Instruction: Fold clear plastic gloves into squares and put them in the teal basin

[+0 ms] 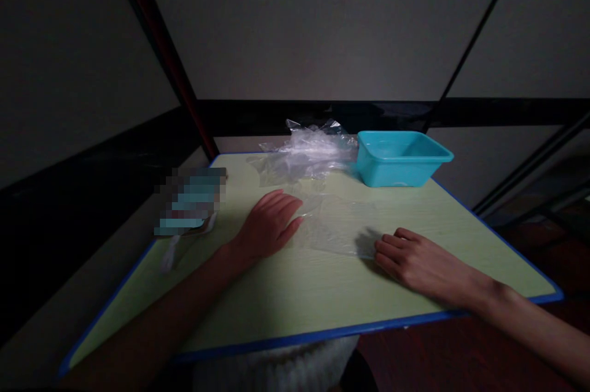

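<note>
A clear plastic bag [343,226] lies flat on the light green table between my hands. My left hand [270,223] rests at the bag's left end, palm down, its thumb apart from the fingers. At the bag's right end is my right hand [405,257], its fingers curled together; anything under them is hidden. Behind the flat bag sits a crumpled heap of clear plastic bags [308,152].
A turquoise plastic basket [399,171] stands at the back right of the table [322,312], beside the heap. A blurred-out flat item [191,201] lies at the left edge, with a whitish strip near it. A wall rises behind the table.
</note>
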{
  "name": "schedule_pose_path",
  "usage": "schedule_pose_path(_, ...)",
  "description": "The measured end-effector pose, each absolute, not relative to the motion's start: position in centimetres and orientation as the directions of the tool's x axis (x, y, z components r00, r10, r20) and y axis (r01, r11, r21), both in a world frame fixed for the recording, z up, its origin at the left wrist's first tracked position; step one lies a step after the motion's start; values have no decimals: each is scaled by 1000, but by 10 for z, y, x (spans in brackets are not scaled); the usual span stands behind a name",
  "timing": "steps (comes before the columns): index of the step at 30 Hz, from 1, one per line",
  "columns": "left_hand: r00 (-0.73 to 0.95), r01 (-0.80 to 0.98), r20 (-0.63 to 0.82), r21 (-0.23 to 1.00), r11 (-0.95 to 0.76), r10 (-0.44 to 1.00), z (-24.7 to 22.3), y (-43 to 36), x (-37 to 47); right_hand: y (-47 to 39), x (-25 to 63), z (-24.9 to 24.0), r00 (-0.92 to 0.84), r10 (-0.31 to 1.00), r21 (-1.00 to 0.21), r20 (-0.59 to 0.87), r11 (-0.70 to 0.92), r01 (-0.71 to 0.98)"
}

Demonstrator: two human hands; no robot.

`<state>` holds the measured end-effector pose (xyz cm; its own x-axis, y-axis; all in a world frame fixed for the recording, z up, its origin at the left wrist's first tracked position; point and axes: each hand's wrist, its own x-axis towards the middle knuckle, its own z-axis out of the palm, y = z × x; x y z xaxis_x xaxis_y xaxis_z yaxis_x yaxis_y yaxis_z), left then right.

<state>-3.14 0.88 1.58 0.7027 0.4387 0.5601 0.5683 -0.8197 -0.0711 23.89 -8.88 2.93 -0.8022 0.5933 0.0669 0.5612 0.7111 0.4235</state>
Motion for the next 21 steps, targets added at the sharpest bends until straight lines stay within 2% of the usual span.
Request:
schedule_pose_path(3,676,608,554,-47,-793,485,14,14,-34,-92,235,33,-774,632,324,37,726,607)
schedule_pose_path(10,627,698,539,-70,-712,562,19,13,-34,-105,219,49,-749,662,-90,-43,744,663)
schedule_pose_path(15,523,820,518,-89,-565,677,21,12,-35,-112,196,51,-738,670,-214,-78,712,669)
schedule_pose_path(21,510,859,386,-196,-472,768,25,2,-30,-120,168,50,-775,626,-323,-90,718,617)
